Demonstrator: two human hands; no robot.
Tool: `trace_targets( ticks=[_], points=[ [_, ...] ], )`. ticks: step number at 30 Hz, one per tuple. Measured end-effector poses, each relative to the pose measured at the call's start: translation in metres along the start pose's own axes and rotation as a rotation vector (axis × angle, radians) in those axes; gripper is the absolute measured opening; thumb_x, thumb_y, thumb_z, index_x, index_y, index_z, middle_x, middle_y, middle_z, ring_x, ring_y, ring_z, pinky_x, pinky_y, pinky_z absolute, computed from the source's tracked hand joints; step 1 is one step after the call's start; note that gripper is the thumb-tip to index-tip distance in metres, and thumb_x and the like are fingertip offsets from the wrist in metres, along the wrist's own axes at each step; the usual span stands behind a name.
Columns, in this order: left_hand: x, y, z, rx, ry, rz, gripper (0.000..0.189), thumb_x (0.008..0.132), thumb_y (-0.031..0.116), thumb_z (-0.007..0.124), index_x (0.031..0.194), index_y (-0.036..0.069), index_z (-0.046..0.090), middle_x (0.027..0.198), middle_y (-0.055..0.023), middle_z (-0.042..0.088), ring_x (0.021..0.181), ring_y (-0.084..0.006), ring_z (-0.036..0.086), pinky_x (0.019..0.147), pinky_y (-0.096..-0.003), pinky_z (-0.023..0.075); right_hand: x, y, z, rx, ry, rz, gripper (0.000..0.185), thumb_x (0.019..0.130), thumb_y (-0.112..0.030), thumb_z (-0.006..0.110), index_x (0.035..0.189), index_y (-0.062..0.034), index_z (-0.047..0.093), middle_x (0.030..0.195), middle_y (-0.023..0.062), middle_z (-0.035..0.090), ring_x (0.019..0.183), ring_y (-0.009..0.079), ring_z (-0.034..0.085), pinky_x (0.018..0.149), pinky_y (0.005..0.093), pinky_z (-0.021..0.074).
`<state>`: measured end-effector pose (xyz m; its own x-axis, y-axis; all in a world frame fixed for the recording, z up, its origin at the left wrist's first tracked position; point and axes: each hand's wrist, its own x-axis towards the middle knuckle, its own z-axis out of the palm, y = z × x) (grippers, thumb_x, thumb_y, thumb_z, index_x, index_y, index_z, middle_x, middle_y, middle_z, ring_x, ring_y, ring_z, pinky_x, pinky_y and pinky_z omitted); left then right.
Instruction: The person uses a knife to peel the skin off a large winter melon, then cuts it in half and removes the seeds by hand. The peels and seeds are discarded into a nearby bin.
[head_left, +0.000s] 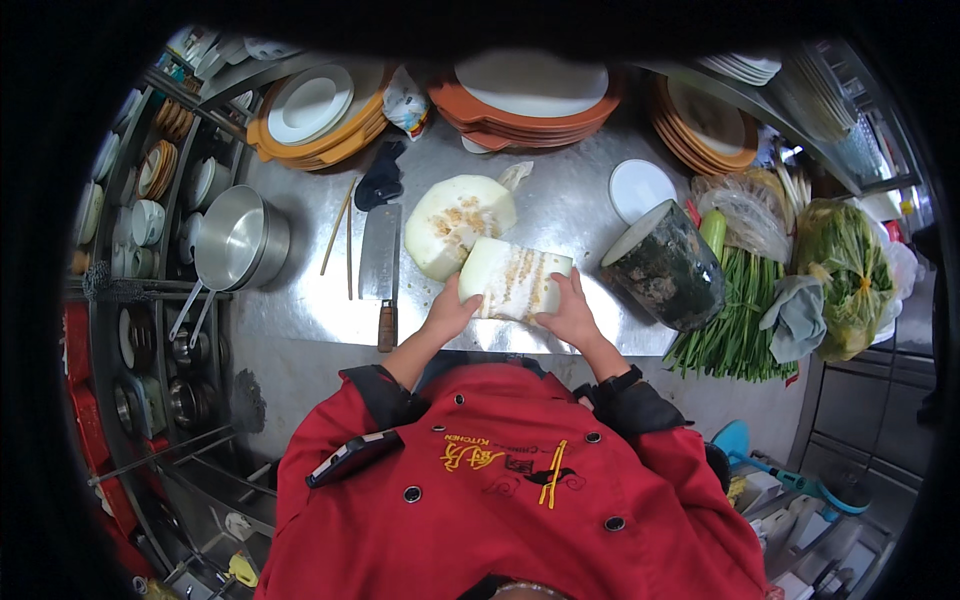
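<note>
Between my two hands is a cut piece of winter melon (504, 277), its pale flesh and seed-filled core facing up. My left hand (451, 309) grips its left end, and my right hand (568, 309) grips the right end. Just behind it rests a larger peeled winter melon piece (457, 217), with seeds showing on its cut face. To the left lies a cleaver (380, 251) with a wooden handle toward me. Over to the right, an unpeeled dark green winter melon section (667, 270) lies tilted on the steel table (300, 315).
Two stacked saucepans (236, 236) and a pair of chopsticks (349, 240) are at left, near a black cloth (380, 176). Stacked orange-rimmed plates (525, 112) line the back. A white round lid (642, 190), green leafy stalks (739, 322) and bagged greens (851, 270) occupy the right.
</note>
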<state>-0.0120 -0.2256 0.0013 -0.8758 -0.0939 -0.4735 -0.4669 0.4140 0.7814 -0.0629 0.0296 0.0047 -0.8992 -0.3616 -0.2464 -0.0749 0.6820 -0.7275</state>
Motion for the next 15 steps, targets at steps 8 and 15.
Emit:
trace_targets(
  ticks=[8, 15],
  points=[
    [-0.015, 0.034, 0.011, 0.588, 0.141, 0.435, 0.094, 0.072, 0.024, 0.078, 0.143, -0.010, 0.027, 0.150, -0.0309, 0.024, 0.137, -0.0451, 0.028, 0.113, -0.0474, 0.0286, 0.040, -0.056, -0.005, -0.628, -0.204, -0.250, 0.125, 0.055, -0.050, 0.083, 0.147, 0.0071, 0.022, 0.151, 0.0272, 0.027, 0.142, 0.0454, 0.021, 0.116, 0.0596, 0.0116],
    [-0.012, 0.023, 0.013, 0.698, 0.159, 0.507, 0.089, 0.072, 0.020, 0.076, 0.142, -0.009, 0.028, 0.150, -0.0294, 0.024, 0.136, -0.0448, 0.028, 0.113, -0.0493, 0.0273, 0.043, -0.061, 0.016, -0.711, -0.118, -0.327, 0.118, 0.050, -0.043, 0.084, 0.137, 0.0127, 0.027, 0.129, 0.0245, 0.040, 0.122, 0.0406, 0.039, 0.113, 0.0520, 0.0240]
  ],
)
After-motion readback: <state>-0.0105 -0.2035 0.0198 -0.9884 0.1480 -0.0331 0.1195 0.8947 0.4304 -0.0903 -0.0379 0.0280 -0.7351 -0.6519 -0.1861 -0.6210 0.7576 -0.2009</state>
